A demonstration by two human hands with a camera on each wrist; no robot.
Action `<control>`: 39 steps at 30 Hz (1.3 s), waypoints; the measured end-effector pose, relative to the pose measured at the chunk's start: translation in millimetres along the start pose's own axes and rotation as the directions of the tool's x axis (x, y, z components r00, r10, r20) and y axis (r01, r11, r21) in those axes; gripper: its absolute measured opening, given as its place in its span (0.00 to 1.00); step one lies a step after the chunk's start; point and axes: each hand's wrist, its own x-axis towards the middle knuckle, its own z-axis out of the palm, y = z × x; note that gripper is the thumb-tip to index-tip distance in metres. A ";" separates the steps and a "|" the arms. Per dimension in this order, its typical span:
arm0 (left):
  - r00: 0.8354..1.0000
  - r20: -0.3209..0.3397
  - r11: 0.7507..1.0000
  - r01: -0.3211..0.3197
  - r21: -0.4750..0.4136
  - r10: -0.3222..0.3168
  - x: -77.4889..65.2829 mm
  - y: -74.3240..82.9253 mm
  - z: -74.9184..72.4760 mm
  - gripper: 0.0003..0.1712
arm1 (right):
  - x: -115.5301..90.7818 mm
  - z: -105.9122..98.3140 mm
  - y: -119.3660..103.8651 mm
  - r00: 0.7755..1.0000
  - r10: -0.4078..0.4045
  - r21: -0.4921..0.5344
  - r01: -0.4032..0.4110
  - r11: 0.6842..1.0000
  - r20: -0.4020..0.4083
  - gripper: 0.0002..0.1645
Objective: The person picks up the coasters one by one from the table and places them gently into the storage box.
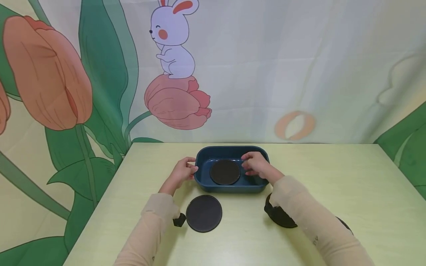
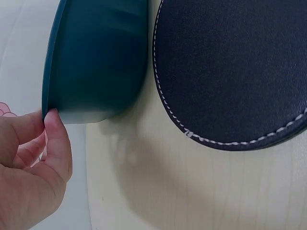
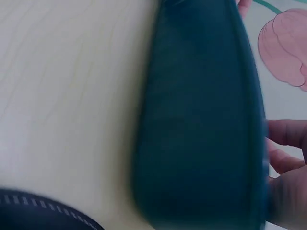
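A dark blue rectangular container (image 1: 233,189) stands on the table, with a round black coaster (image 1: 225,172) lying flat inside it. My left hand (image 1: 182,170) pinches the container's left rim between thumb and fingers, as the left wrist view also shows. Over the container's right part is my right hand (image 1: 257,164), its fingers loosely bent and nothing visible in them. In front of the container lies another black coaster (image 1: 204,213), with white edge stitching plain in the left wrist view. The right wrist view is blurred, and the container wall hides part of that hand.
A dark round piece (image 1: 283,218) lies partly under my right sleeve, and a further dark edge (image 1: 344,224) shows beyond the forearm. The pale wooden table (image 1: 332,166) ends at a printed curtain (image 1: 246,74) behind the container.
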 end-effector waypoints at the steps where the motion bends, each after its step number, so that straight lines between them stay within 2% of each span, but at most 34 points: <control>1: 1.000 0.001 1.000 0.001 -0.003 -0.001 -0.3 0.3 0.0 0.22 | -1.9 -1.8 -1.8 1.000 -0.009 -0.013 0.010 1.000 0.013 0.23; 9: 1.000 0.005 1.000 -0.001 -0.003 0.001 0.7 0.2 0.1 0.22 | -16.5 -18.3 -14.6 0.988 -0.068 -0.106 0.083 0.991 0.140 0.25; 20: 1.000 0.002 1.000 0.001 0.010 -0.001 1.4 -0.2 0.2 0.22 | -38.7 -41.0 -20.7 0.964 -0.098 -0.175 0.144 0.974 0.247 0.25; 28: 1.000 0.001 1.000 -0.003 0.014 0.003 0.7 1.7 0.4 0.22 | -44.7 -61.8 -13.6 0.962 -0.085 -0.209 0.143 0.967 0.260 0.24; 39: 1.000 -0.001 1.000 -0.007 0.007 0.007 -0.5 1.5 1.0 0.22 | -57.5 -92.4 -4.8 0.959 -0.084 -0.209 0.144 0.967 0.272 0.30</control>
